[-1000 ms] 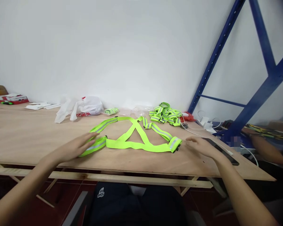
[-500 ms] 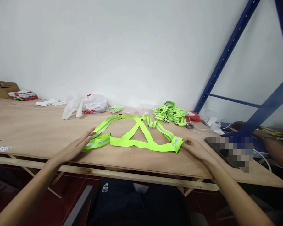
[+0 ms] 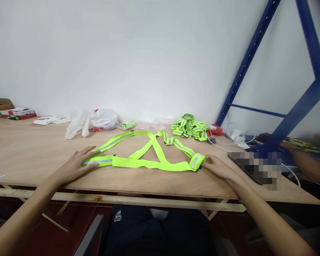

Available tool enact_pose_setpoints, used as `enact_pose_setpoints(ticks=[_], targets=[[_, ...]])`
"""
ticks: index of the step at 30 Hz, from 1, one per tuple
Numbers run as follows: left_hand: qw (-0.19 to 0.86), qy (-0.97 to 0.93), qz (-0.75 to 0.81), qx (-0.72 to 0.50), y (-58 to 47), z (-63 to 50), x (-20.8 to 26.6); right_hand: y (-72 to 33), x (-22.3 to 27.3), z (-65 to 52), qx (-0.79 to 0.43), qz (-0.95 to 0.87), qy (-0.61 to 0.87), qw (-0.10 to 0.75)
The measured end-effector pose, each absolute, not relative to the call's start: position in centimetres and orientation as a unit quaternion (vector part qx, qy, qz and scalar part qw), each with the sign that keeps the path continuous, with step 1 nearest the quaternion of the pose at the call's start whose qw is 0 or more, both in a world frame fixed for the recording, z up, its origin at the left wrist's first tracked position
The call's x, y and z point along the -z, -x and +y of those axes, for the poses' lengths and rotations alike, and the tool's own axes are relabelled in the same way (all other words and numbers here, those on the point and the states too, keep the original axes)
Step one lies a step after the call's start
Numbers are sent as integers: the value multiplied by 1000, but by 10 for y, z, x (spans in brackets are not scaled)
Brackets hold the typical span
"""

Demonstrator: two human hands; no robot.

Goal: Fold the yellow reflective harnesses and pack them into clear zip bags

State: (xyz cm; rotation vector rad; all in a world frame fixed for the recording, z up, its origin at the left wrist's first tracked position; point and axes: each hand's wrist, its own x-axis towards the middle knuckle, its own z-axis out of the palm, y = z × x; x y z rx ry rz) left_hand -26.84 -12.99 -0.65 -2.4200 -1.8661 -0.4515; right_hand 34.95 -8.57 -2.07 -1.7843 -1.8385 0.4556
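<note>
A neon-yellow reflective vest [image 3: 149, 163] made of straps with silver stripes lies spread on the wooden table in front of me. Its straps cross near the middle, and small black buckles show on it. At the vest's left end, my left hand [image 3: 76, 165] lies over the strap, fingers stretched out and thumb apart. My right hand [image 3: 219, 167] has its fingers bent at the folded right end of the waistband, thumb and fingertips gripping its edge. The fingertips are partly hidden there.
A pile of similar reflective straps [image 3: 190, 127] sits by the wall, beside clear plastic bags and a white plastic bag [image 3: 105, 119]. Right are a cable, white plugs [image 3: 236, 135], a pixelated dark flat object [image 3: 245, 167] and a blue metal frame [image 3: 245, 67]. Another person's arm [image 3: 306, 160] shows far right.
My left hand has moved left and its fingers have spread, with the vest's left end drawn out further. My right hand stays at the right end. The view has shifted slightly.
</note>
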Motion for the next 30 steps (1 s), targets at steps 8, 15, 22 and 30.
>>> enact_pose_setpoints(ticks=[8, 15, 22, 30], targets=[[107, 818, -552, 123, 253, -136, -2, -349, 25, -78, -167, -667, 679, 257], [45, 810, -572, 120, 251, -146, 13, -363, 21, -78, -225, -657, 665, 275], [71, 773, -609, 162, 293, -145, 18, -370, 8, -85, -203, -648, 687, 257], [10, 755, -646, 114, 329, -136, 9, -381, 12, -72, -186, -650, 690, 258]])
